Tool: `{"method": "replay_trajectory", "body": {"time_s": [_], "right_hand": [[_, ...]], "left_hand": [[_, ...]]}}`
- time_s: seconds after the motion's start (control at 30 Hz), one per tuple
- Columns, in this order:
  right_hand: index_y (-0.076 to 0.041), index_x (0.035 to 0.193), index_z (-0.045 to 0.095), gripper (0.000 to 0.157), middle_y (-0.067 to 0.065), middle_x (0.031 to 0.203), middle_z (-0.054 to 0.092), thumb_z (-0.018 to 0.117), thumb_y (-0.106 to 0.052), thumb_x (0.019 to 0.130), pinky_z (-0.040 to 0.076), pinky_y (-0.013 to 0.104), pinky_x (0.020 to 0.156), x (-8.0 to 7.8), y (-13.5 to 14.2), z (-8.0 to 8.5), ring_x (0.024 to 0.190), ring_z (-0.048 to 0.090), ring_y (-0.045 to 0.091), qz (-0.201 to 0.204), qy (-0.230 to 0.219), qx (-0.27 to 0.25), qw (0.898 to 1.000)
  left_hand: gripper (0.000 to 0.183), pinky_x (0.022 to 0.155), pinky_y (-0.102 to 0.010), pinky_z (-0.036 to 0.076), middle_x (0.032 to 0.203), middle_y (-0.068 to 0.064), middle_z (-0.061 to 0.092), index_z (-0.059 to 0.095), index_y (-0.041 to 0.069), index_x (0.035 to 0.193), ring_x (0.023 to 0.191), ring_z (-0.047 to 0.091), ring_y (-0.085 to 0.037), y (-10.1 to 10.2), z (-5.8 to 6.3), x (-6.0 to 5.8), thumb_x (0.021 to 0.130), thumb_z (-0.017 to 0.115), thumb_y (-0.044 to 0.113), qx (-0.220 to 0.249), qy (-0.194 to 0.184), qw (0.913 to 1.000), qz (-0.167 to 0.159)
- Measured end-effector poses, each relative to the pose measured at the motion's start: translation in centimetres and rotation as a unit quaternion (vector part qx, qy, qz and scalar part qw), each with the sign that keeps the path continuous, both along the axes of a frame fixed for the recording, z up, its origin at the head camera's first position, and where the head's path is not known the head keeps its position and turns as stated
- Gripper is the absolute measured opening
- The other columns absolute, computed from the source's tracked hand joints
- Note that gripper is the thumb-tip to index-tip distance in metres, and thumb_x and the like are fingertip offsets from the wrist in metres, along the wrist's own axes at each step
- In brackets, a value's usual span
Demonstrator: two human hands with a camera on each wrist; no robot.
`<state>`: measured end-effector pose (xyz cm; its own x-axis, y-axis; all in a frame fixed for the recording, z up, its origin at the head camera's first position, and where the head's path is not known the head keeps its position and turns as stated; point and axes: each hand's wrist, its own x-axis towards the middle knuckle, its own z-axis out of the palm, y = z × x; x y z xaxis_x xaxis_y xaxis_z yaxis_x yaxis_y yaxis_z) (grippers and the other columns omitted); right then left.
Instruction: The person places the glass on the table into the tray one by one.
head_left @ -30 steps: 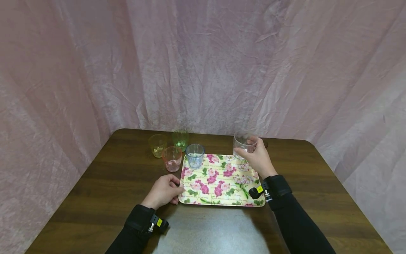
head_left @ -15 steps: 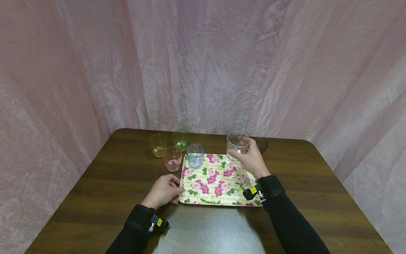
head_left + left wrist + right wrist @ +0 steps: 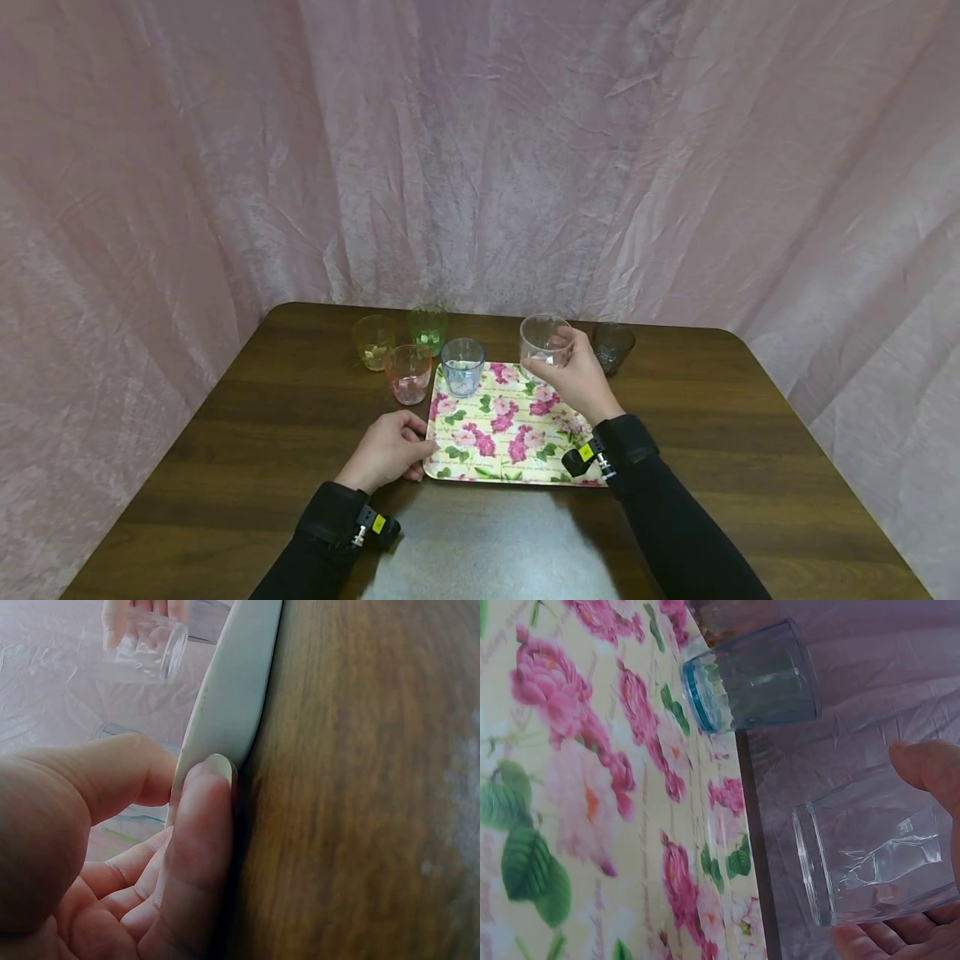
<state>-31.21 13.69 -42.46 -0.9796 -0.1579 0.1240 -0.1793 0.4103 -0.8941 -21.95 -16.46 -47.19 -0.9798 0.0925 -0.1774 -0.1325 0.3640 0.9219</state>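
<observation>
A clear glass (image 3: 540, 340) is in my right hand (image 3: 583, 385), thumb and fingers around its side, upright over the back of the floral tray (image 3: 495, 454). In the right wrist view the glass's thick base (image 3: 816, 862) hangs apart from the tray surface. My left hand (image 3: 386, 450) pinches the tray's left edge; the left wrist view shows its white rim (image 3: 232, 690) between thumb and fingers. On the tray's back left corner stands a blue glass (image 3: 462, 369). My right hand and wrist strap hide part of the tray's right side.
Left of the tray stand a pink glass (image 3: 408, 379), a yellow glass (image 3: 373, 346) and a green glass (image 3: 428, 329). A dark grey glass (image 3: 613, 346) is behind the tray on the right. The wooden table (image 3: 750, 467) ends at a pink curtain (image 3: 480, 167).
My right hand has carried the clear glass leftward over the tray's back edge, bringing the dark grey glass into sight. The left hand and the tray have stayed in place.
</observation>
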Motion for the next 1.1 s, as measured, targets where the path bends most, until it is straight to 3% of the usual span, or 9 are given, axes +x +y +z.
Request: {"method": "replay_trajectory", "body": {"time_s": [0.3, 0.77, 1.1], "right_hand": [[-0.01, 0.151, 0.023, 0.094, 0.011, 0.14, 0.039, 0.078, -0.047, 0.085, 0.041, 0.05, 0.102, 0.0, -0.9, -0.5, 0.125, 0.04, 0.026, -0.001, -0.007, 0.011, 1.0], [-0.009, 0.151, 0.02, 0.095, 0.013, 0.141, 0.035, 0.079, -0.043, 0.085, 0.043, 0.047, 0.102, -0.2, -1.8, -2.3, 0.134, 0.031, 0.033, 0.011, -0.035, -0.026, 0.999], [-0.007, 0.15, 0.022, 0.091, 0.013, 0.139, 0.04, 0.079, -0.039, 0.086, 0.042, 0.047, 0.103, 0.0, -2.5, -2.9, 0.131, 0.036, 0.031, 0.006, -0.027, -0.014, 1.0]], "left_hand": [[0.021, 0.047, -0.032, 0.059, 0.072, -0.012, 0.062, 0.059, -0.003, 0.103, 0.052, 0.063, -0.022, 0.0, 0.0, 0.0, 0.089, 0.073, 0.003, -0.001, 0.002, 1.0, -0.001], [0.02, 0.046, -0.032, 0.059, 0.072, -0.012, 0.062, 0.06, -0.003, 0.102, 0.051, 0.063, -0.021, 0.0, -0.1, -0.1, 0.088, 0.073, 0.002, -0.005, 0.004, 1.0, 0.0], [0.021, 0.046, -0.032, 0.059, 0.072, -0.011, 0.062, 0.06, -0.003, 0.103, 0.051, 0.063, -0.02, 0.1, -0.1, -0.1, 0.088, 0.073, 0.003, -0.009, 0.005, 0.9999, -0.001]]}}
